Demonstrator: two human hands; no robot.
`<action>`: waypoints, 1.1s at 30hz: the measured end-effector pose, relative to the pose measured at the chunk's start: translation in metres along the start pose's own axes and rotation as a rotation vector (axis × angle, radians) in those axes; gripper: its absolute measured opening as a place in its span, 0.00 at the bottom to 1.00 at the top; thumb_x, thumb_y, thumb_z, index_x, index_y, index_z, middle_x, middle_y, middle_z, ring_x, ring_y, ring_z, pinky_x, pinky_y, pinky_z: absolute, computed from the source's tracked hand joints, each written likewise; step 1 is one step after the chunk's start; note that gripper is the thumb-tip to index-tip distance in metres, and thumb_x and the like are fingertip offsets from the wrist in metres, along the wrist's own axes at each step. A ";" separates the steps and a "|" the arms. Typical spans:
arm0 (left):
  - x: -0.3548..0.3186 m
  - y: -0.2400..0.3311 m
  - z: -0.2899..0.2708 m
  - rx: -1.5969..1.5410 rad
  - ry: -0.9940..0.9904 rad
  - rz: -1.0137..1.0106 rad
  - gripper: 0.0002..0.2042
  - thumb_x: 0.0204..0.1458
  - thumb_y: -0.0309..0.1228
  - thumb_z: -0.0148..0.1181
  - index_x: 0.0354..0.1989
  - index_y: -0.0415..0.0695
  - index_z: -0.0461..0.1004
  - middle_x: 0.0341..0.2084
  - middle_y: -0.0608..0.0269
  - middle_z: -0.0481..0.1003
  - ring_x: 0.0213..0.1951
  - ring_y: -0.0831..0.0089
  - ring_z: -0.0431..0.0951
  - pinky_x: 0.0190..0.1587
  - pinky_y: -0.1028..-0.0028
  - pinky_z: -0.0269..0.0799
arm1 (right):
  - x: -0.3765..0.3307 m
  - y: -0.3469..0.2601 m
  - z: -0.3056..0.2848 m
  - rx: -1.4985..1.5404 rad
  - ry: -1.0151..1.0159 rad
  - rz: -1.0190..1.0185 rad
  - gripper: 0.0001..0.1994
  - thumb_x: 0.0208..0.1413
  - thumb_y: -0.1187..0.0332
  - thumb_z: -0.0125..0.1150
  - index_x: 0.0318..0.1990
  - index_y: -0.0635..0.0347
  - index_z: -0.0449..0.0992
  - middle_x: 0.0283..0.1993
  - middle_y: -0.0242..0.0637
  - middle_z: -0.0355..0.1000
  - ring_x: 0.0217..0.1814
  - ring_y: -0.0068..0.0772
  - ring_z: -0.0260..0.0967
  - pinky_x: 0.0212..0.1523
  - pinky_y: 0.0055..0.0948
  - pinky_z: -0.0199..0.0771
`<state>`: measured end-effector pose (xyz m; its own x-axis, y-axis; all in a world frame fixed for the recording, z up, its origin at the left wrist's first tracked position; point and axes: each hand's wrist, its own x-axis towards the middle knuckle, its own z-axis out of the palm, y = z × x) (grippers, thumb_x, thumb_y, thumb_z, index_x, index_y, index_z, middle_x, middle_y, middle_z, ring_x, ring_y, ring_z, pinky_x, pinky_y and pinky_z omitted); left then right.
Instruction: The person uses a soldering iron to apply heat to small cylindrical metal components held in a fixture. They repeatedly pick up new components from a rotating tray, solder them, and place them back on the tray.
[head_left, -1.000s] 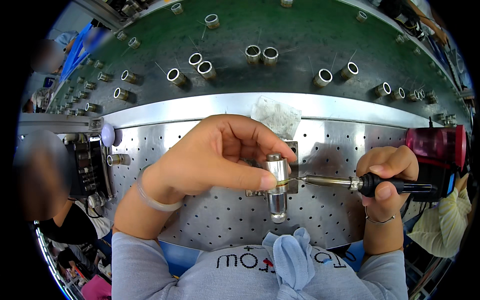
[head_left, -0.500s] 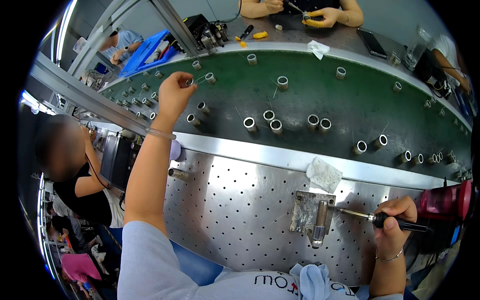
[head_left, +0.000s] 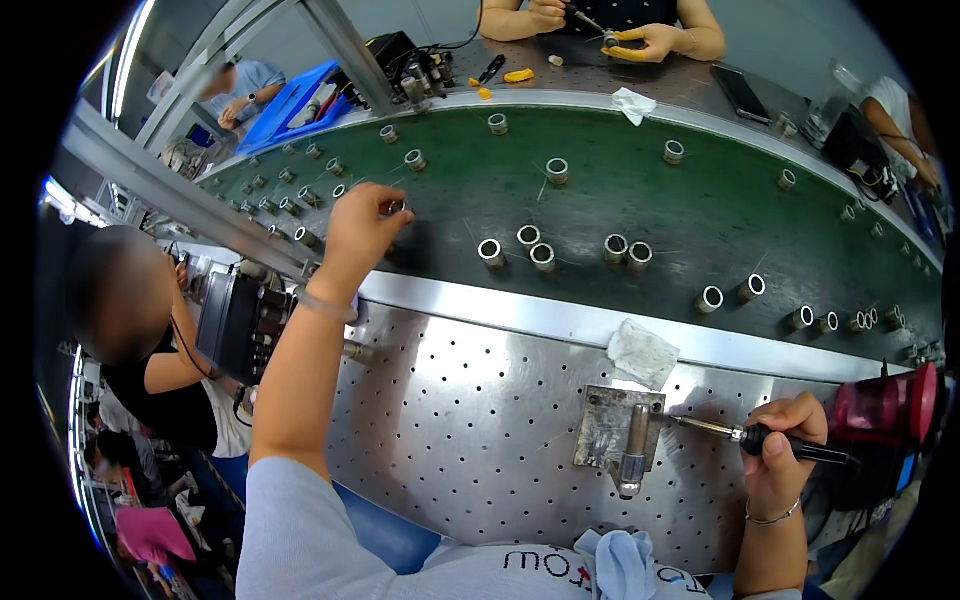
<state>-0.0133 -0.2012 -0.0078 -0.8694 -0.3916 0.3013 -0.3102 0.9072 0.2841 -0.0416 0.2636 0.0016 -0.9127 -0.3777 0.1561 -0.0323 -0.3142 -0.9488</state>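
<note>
My left hand (head_left: 366,232) reaches over the green conveyor belt (head_left: 600,205), its fingers pinched around a small metal cylinder (head_left: 398,207) that they partly cover. In my right hand (head_left: 785,445) is a soldering iron (head_left: 710,427) with a black handle, its tip pointing left. That tip is close to the right edge of a worn metal plate (head_left: 597,425). A shiny metal rod (head_left: 636,440) sits on the plate and sticks out past its near edge. Several open-ended metal cylinders (head_left: 557,171), some with thin wires, stand on the belt.
A perforated metal worktop (head_left: 470,430) lies before me, with a crumpled white cloth (head_left: 643,354) near the belt's rail. At right stands a dark red container (head_left: 885,405). Across the belt a co-worker's hands (head_left: 640,42) hold a tool and a part. A metal post (head_left: 345,50) rises at upper left.
My left hand has moved nearer and slightly right, with its fingers around a cylinder. The cylinders on the belt appear slightly further left. My right hand holds the soldering iron in nearly the same place.
</note>
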 end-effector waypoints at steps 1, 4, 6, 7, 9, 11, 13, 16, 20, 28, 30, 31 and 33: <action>-0.001 0.021 -0.007 -0.194 -0.003 -0.004 0.13 0.40 0.26 0.65 0.36 0.37 0.76 0.29 0.59 0.76 0.32 0.71 0.76 0.37 0.75 0.71 | 0.001 0.000 0.001 -0.006 0.010 -0.007 0.14 0.43 0.67 0.67 0.29 0.65 0.66 0.22 0.40 0.67 0.13 0.19 0.61 0.13 0.14 0.60; -0.020 0.091 -0.017 -0.875 -0.218 -0.041 0.13 0.42 0.19 0.62 0.38 0.34 0.74 0.32 0.59 0.76 0.34 0.73 0.77 0.40 0.78 0.72 | -0.001 -0.003 0.002 -0.028 0.021 0.003 0.14 0.44 0.68 0.66 0.29 0.65 0.66 0.22 0.41 0.67 0.13 0.20 0.61 0.14 0.14 0.60; -0.039 0.132 -0.020 -1.246 -0.551 -0.073 0.13 0.41 0.16 0.62 0.39 0.33 0.74 0.33 0.57 0.76 0.35 0.73 0.77 0.41 0.78 0.72 | 0.000 -0.003 0.001 -0.026 0.016 -0.008 0.14 0.44 0.68 0.66 0.30 0.65 0.66 0.22 0.42 0.67 0.13 0.20 0.61 0.14 0.14 0.60; -0.047 0.147 -0.014 -1.348 -0.706 -0.078 0.13 0.40 0.16 0.62 0.38 0.32 0.74 0.33 0.56 0.76 0.35 0.72 0.77 0.41 0.77 0.72 | 0.000 -0.004 0.000 -0.023 0.018 -0.003 0.14 0.44 0.68 0.66 0.30 0.65 0.66 0.22 0.42 0.67 0.14 0.20 0.61 0.15 0.14 0.60; -0.063 0.168 -0.002 -1.479 -0.875 -0.123 0.14 0.39 0.17 0.64 0.38 0.32 0.74 0.34 0.55 0.76 0.37 0.71 0.77 0.43 0.76 0.72 | 0.000 -0.004 -0.003 -0.025 0.000 -0.030 0.14 0.44 0.68 0.66 0.30 0.65 0.66 0.23 0.41 0.68 0.14 0.19 0.62 0.16 0.13 0.61; -0.070 0.177 0.007 -1.547 -1.000 -0.191 0.14 0.40 0.20 0.64 0.38 0.32 0.75 0.35 0.52 0.76 0.38 0.70 0.76 0.44 0.75 0.71 | 0.000 -0.008 -0.003 -0.020 0.017 -0.019 0.14 0.44 0.69 0.67 0.30 0.65 0.67 0.24 0.42 0.68 0.14 0.19 0.63 0.16 0.12 0.61; -0.075 0.180 0.015 -1.618 -1.082 -0.202 0.14 0.40 0.21 0.64 0.39 0.32 0.75 0.36 0.51 0.76 0.39 0.70 0.76 0.44 0.75 0.70 | -0.001 -0.008 -0.004 -0.036 0.032 -0.007 0.13 0.43 0.69 0.67 0.29 0.65 0.67 0.25 0.42 0.69 0.15 0.19 0.63 0.17 0.12 0.62; -0.081 0.183 0.018 -1.611 -1.177 -0.152 0.14 0.42 0.21 0.64 0.40 0.34 0.75 0.35 0.55 0.76 0.38 0.73 0.76 0.44 0.76 0.70 | -0.002 -0.009 -0.003 -0.031 0.009 -0.011 0.13 0.42 0.71 0.67 0.29 0.65 0.67 0.24 0.41 0.69 0.15 0.19 0.64 0.18 0.13 0.63; -0.084 0.181 0.023 -1.599 -1.161 -0.102 0.17 0.40 0.21 0.64 0.42 0.34 0.74 0.37 0.52 0.75 0.41 0.69 0.75 0.44 0.74 0.71 | -0.003 -0.007 -0.002 0.021 -0.047 -0.023 0.12 0.42 0.72 0.67 0.29 0.65 0.67 0.21 0.39 0.68 0.15 0.19 0.63 0.18 0.15 0.63; -0.085 0.189 0.021 -1.793 -1.109 -0.260 0.44 0.32 0.25 0.64 0.63 0.36 0.48 0.53 0.41 0.62 0.48 0.55 0.71 0.48 0.66 0.70 | -0.003 -0.006 -0.002 0.023 -0.070 0.001 0.12 0.43 0.72 0.67 0.30 0.64 0.67 0.20 0.38 0.67 0.15 0.20 0.63 0.18 0.16 0.62; -0.086 0.188 0.022 -1.801 -1.141 -0.279 0.43 0.33 0.25 0.64 0.62 0.35 0.51 0.50 0.42 0.65 0.47 0.57 0.72 0.47 0.67 0.71 | -0.003 -0.007 -0.001 0.023 -0.064 0.005 0.12 0.43 0.72 0.67 0.30 0.64 0.67 0.20 0.38 0.67 0.15 0.20 0.63 0.18 0.16 0.62; -0.086 0.188 0.022 -1.805 -1.158 -0.288 0.42 0.33 0.25 0.65 0.61 0.35 0.52 0.48 0.43 0.67 0.46 0.58 0.73 0.47 0.68 0.71 | -0.003 -0.007 0.000 0.023 -0.062 0.006 0.13 0.43 0.72 0.67 0.30 0.64 0.67 0.20 0.38 0.67 0.15 0.20 0.63 0.18 0.16 0.62; -0.088 0.189 0.025 -1.716 -1.151 -0.211 0.36 0.34 0.25 0.66 0.57 0.34 0.59 0.43 0.46 0.70 0.44 0.60 0.74 0.45 0.70 0.72 | -0.003 -0.006 -0.001 0.040 -0.081 0.016 0.13 0.42 0.72 0.68 0.30 0.64 0.67 0.21 0.38 0.68 0.16 0.21 0.63 0.19 0.17 0.63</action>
<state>-0.0052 0.0083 -0.0031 -0.8774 0.4226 -0.2273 -0.4136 -0.4258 0.8048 -0.0388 0.2679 0.0068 -0.8769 -0.4517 0.1641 0.0001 -0.3416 -0.9399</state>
